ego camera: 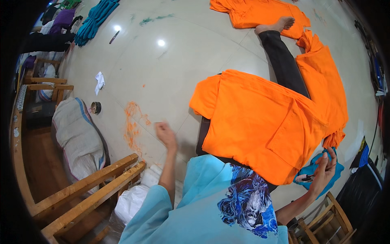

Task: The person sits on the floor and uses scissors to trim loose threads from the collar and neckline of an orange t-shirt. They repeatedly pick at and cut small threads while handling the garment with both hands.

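An orange shirt [259, 122] with a pocket lies spread across my lap. My left hand [165, 134] is raised over the floor to the left of it, its fingers curled and blurred; whether they pinch anything is unclear. At the shirt's lower right, my right hand [326, 169] has its fingers extended and holds a small dark tool, too small to name, against the palm. Beneath that hand lies a teal cloth [335, 177]. More orange garments [324, 88] lie beside my outstretched leg, with another orange pile [243, 13] beyond my foot.
Orange thread scraps [131, 125] litter the tiled floor near a roll of tape [96, 108] and a white scrap [99, 83]. A stuffed woven sack [77, 134] and wooden frames [91, 189] stand left. Teal garments [96, 18] and a pen [114, 37] lie farther off.
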`<state>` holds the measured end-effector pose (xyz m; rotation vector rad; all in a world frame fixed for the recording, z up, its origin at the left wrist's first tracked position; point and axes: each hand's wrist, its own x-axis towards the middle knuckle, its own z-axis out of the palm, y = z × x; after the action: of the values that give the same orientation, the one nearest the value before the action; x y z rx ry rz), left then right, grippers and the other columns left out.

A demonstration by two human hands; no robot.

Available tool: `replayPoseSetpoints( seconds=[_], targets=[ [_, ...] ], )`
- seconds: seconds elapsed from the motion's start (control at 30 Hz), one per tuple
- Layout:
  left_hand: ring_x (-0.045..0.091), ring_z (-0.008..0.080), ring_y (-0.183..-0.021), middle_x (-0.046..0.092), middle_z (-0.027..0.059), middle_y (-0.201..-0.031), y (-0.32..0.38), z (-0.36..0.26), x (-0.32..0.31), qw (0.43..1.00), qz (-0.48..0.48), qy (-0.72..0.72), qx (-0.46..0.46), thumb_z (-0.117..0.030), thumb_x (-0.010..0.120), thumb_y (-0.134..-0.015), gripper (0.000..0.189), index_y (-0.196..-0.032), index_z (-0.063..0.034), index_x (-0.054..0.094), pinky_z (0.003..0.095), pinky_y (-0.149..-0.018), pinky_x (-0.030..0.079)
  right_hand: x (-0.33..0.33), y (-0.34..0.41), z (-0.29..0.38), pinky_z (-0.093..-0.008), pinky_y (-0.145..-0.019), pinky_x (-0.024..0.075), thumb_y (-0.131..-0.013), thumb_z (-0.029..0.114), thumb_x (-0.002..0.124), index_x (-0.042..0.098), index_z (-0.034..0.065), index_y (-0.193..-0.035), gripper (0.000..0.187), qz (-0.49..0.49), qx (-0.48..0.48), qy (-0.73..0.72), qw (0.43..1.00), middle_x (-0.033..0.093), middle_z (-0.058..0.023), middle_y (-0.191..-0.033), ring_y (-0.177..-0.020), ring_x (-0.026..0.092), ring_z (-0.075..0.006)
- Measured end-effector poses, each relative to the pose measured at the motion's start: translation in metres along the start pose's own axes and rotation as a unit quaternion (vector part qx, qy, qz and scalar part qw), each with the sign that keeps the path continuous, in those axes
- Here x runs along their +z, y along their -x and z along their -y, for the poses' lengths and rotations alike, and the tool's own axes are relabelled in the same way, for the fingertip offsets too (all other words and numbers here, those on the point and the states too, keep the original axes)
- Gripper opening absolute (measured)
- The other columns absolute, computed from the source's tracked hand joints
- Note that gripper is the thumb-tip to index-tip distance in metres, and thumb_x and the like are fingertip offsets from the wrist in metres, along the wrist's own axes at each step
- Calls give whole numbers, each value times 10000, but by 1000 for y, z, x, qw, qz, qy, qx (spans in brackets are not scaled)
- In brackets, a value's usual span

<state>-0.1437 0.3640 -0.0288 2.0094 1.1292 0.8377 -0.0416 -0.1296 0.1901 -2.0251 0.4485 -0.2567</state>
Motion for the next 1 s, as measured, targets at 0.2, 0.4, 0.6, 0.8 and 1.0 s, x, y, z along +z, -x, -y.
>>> replayPoseSetpoints(
  seconds=[0.2,0.4,0.6,0.8,1.0],
  targets=[
    [549,195,-888,605,94,-974,-70,2,-65,993,106,31,-33,-109,639,-944,101,-975,-26,591,328,-809,460,-4,-1,-13,-217,-482,226,-1013,314,642,635,52,-1252,355,7,8,40,999,518,60,-640,-501,319,-4],
    [535,243,-948,572,96,-1059,20,-100,6,891,393,110,200,-32,741,-841,227,-1027,-33,611,340,-856,453,2,4,-15,-219,-473,221,-1010,310,643,638,63,-1250,344,27,14,36,999,525,53,-636,-487,314,-6],
    [522,272,-919,511,116,-907,17,-86,23,861,468,107,170,-25,621,-930,72,-977,5,575,359,-829,445,1,5,-13,-218,-463,211,-1012,322,639,646,62,-1234,341,45,20,33,998,522,43,-632,-490,320,-7],
    [614,356,-772,649,212,-833,-64,29,-36,973,121,-193,22,-167,501,-1001,269,-907,52,627,449,-735,480,-1,5,-20,-220,-482,222,-1015,307,636,644,62,-1238,331,46,26,30,998,521,44,-643,-515,330,-9],
    [170,476,-1511,140,286,-1645,-116,87,-91,775,50,-621,105,-339,720,-845,1001,-1596,4,154,642,-1155,265,-2,0,-31,-225,-559,323,-1015,194,624,632,60,-1256,277,47,10,71,996,541,32,-700,-626,450,-41]
  ],
)
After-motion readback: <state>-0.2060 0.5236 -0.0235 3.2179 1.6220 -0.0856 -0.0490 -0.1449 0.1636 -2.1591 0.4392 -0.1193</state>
